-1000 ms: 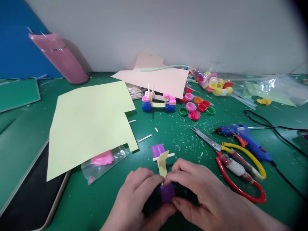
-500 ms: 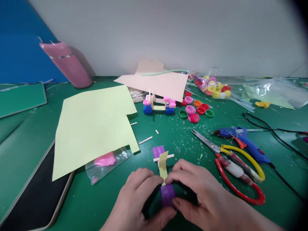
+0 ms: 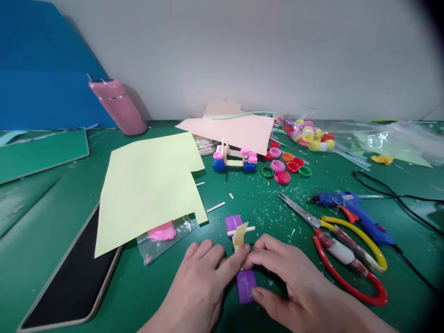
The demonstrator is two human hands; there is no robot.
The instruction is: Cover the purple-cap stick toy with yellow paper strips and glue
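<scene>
Low in the middle of the head view is a small craft piece with a purple cap (image 3: 246, 287) at the near end, another purple cap (image 3: 233, 224) at the far end and a short white stick (image 3: 250, 229) across it. A bent pale yellow paper strip (image 3: 240, 237) stands up from it. My left hand (image 3: 203, 282) presses its index fingertip on the strip's base; its thumb is hidden. My right hand (image 3: 294, 282) grips the piece, index finger at the strip's base and thumb against the near purple cap.
Scissors (image 3: 333, 236) and a blue glue gun (image 3: 357, 212) lie right. Beyond are a toy car (image 3: 235, 162), loose bottle caps (image 3: 293, 167) and a bag of caps (image 3: 312, 134). Yellow paper (image 3: 149, 185) partly covers a phone (image 3: 74, 282); a pink flask (image 3: 118, 106) stands at the back left.
My left thumb has left the near purple cap, and the left index finger now reaches over the strip's base. The whole view has shifted slightly.
</scene>
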